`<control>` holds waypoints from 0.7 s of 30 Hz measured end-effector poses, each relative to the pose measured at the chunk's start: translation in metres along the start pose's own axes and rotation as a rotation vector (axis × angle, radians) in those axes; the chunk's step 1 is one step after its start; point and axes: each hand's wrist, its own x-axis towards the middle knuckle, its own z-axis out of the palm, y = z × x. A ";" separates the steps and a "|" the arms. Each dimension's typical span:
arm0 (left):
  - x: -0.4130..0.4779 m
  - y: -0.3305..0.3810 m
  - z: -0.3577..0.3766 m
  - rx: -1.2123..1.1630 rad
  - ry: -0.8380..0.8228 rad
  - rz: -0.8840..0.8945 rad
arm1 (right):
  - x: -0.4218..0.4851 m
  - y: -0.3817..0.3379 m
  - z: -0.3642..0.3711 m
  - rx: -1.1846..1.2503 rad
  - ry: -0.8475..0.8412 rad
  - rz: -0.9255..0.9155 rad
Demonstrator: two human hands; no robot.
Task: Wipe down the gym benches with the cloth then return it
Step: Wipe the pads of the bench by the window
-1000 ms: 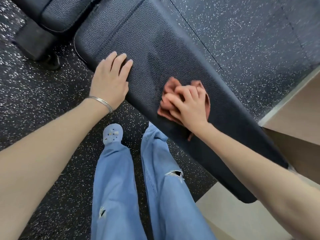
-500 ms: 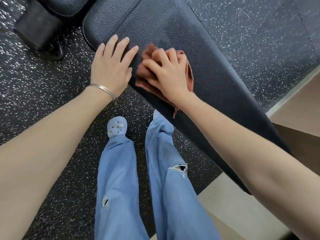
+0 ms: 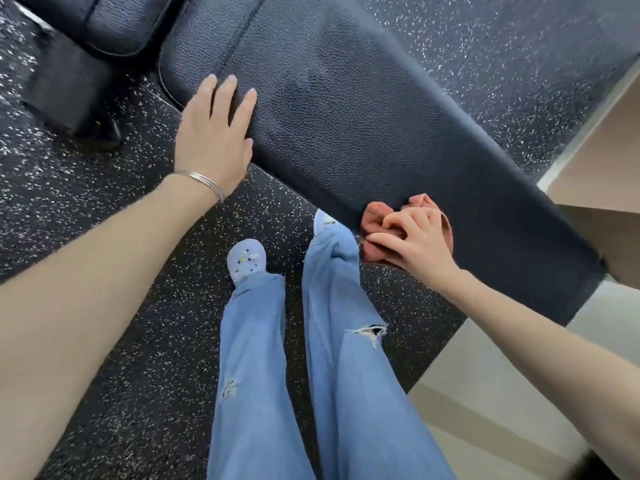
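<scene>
One rust-coloured cloth (image 3: 375, 220) is bunched under the right hand (image 3: 414, 242), its grip closed on it, at the bench pad's (image 3: 363, 119) near edge; unwiped length runs up-left toward the flat, empty left hand (image 3: 213, 136).

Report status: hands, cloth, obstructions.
Left hand flat, open, bracing the bench pad. Right hand shut on the rust-red cloth at the pad's near edge. Nothing on the pad in the way.

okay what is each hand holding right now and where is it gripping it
The right hand holds the reddish cloth, bunched under its fingers at the bench pad's near edge. The left hand holds nothing; it rests flat on the pad.
</scene>
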 end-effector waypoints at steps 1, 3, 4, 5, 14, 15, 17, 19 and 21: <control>0.000 -0.003 0.001 0.006 0.006 0.022 | 0.001 -0.002 0.001 -0.004 -0.003 0.014; -0.001 -0.010 0.003 0.007 0.027 0.068 | 0.011 -0.010 0.001 0.004 0.004 0.040; -0.002 -0.014 0.003 0.003 0.036 0.085 | 0.017 -0.015 0.000 0.009 0.016 0.051; -0.003 -0.018 0.002 0.001 0.044 0.095 | 0.024 -0.020 -0.001 0.008 0.029 0.058; -0.010 -0.062 -0.007 -0.019 0.005 0.059 | 0.176 -0.095 0.001 -0.164 0.087 0.098; -0.009 -0.067 -0.008 -0.006 -0.007 0.071 | 0.186 -0.098 -0.001 -0.162 0.056 0.102; -0.008 -0.073 -0.009 0.014 -0.028 0.102 | 0.187 -0.097 -0.007 -0.129 0.022 0.107; -0.007 -0.076 -0.012 0.029 -0.038 0.118 | 0.166 -0.087 -0.010 -0.070 0.045 0.141; -0.005 -0.077 -0.014 0.032 -0.046 0.131 | 0.129 -0.073 -0.011 0.007 0.052 0.236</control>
